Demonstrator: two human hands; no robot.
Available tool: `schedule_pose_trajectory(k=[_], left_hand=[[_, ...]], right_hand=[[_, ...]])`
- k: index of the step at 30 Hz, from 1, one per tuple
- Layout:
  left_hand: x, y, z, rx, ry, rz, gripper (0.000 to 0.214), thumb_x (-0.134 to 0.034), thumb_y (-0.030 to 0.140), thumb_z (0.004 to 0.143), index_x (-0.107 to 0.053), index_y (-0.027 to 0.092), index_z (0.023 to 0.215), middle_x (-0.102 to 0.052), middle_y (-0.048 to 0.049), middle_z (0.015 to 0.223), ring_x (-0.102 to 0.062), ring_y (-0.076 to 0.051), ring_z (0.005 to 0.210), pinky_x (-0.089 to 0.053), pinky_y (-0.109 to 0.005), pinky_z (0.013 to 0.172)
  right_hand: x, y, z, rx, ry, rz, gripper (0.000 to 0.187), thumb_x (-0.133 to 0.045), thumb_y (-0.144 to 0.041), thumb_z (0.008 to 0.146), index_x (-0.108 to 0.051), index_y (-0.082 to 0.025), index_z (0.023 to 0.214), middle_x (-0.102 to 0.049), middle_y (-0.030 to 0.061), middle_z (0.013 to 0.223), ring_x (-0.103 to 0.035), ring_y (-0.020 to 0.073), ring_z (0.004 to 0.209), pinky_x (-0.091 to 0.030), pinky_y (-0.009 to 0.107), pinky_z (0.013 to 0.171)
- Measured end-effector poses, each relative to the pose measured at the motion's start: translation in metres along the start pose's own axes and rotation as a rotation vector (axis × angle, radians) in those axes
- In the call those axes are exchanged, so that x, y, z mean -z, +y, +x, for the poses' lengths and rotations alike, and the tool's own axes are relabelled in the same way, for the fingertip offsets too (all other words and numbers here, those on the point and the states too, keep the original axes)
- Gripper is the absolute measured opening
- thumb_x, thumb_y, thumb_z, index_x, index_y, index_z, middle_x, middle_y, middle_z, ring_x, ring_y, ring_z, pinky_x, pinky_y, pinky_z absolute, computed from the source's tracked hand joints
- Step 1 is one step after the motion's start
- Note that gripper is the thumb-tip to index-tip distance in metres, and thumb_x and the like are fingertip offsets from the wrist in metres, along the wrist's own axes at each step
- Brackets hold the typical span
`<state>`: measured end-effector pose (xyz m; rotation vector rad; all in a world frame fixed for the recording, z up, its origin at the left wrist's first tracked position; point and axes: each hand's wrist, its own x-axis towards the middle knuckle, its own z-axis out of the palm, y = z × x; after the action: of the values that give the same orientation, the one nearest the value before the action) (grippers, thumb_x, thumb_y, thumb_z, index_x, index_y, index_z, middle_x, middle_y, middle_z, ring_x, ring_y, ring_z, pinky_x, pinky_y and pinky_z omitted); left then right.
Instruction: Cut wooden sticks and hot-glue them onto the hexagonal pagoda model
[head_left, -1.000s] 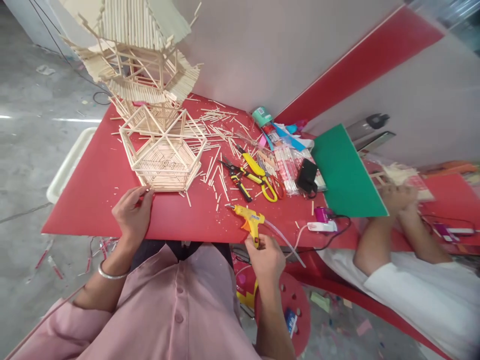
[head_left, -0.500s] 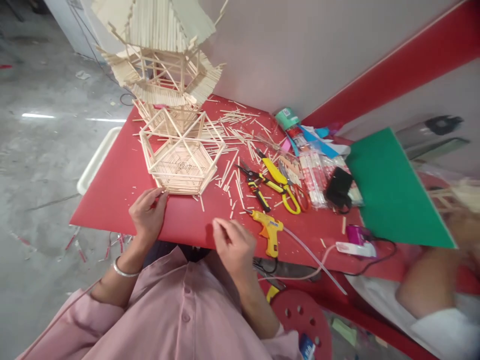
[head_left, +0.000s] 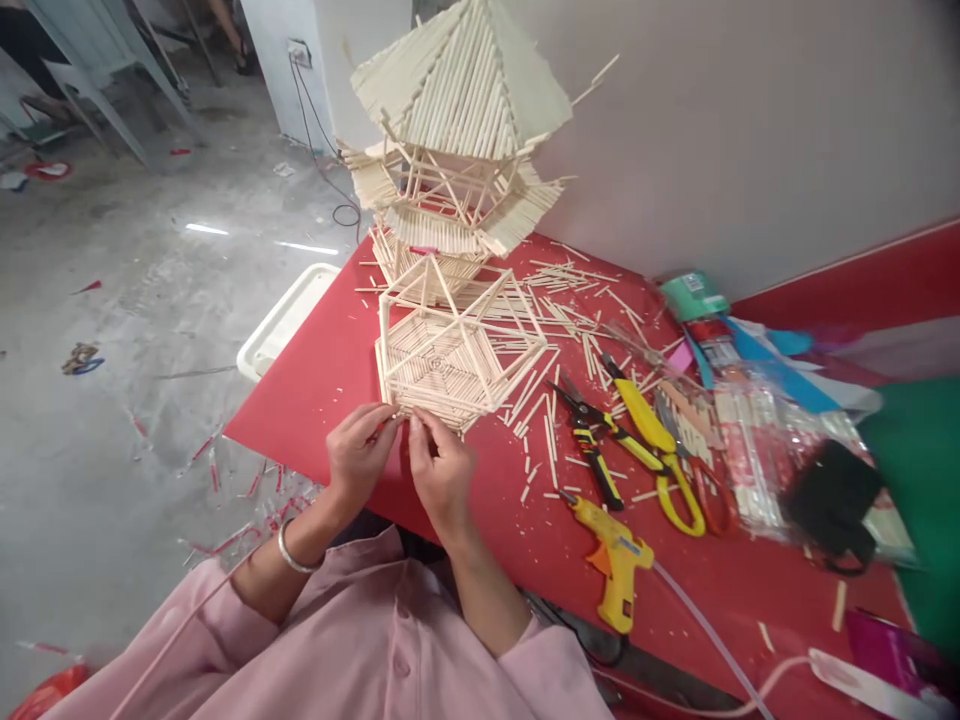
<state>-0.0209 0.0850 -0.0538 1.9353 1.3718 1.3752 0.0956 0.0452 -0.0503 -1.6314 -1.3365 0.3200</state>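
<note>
My left hand point(head_left: 360, 450) is closed in a pinch at the front edge of a hexagonal frame point(head_left: 501, 380) built from thin wooden sticks. Beside it my right hand point(head_left: 442, 468) pinches too, its fingertips almost meeting the left ones. A pale bit of wooden stick point(head_left: 400, 414) shows between the fingertips; most of it is hidden. The frame has a floor of sticks in concentric rings and an open rim of crossing sticks above. Behind it stands a tiered stick pagoda point(head_left: 465, 95) with slatted roofs.
Loose sticks point(head_left: 562, 275) lie scattered to the right. A yellow glue gun point(head_left: 619, 565), black-and-yellow pliers point(head_left: 596, 465), yellow-handled scissors point(head_left: 679, 500) and bagged sticks point(head_left: 757, 440) lie on the red table point(head_left: 300, 400). A white tray point(head_left: 289, 315) is past the left edge.
My right hand has moved left from beside the glue gun to the frame's front edge, meeting my left hand. The view has swung left, so everything sits further right.
</note>
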Motion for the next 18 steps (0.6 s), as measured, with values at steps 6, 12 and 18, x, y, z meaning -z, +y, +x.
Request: schedule_pose_trajectory(k=[6,12,18], left_hand=[[0.0009,0.0013,-0.0004,-0.023,-0.014,-0.007,0.01,-0.066,0.02,0.089,-0.076,0.021,0.089,-0.078,-0.0037,0.086,-0.074,-0.016,0.077,-0.061,-0.026,0.073],[0.0026,0.0026,-0.0012,0.011,-0.059,-0.028,0.013,-0.063,0.018,0.09,-0.076,0.021,0.091,-0.078,-0.004,0.089,-0.074,-0.016,0.079,-0.061,-0.026,0.076],[0.0024,0.0031,-0.0003,-0.026,-0.041,-0.049,0.011,-0.065,0.015,0.089,-0.075,0.019,0.09,-0.079,-0.0037,0.086,-0.074,-0.015,0.078,-0.062,-0.024,0.075]], right_hand=[[-0.0025,0.0043,-0.0018,0.064,-0.011,-0.013,0.025,-0.055,-0.023,0.097,-0.073,-0.017,0.112,-0.079,0.009,0.1,-0.077,0.0189,0.088,-0.06,0.027,0.082],[-0.0041,0.0066,-0.0017,0.068,-0.057,-0.016,0.024,-0.055,-0.021,0.097,-0.073,-0.016,0.113,-0.079,0.0082,0.101,-0.077,0.0179,0.088,-0.06,0.025,0.081],[-0.0043,0.0078,-0.001,0.055,-0.051,-0.007,0.024,-0.054,-0.022,0.098,-0.073,-0.018,0.111,-0.079,0.0079,0.1,-0.077,0.0182,0.088,-0.06,0.025,0.083]])
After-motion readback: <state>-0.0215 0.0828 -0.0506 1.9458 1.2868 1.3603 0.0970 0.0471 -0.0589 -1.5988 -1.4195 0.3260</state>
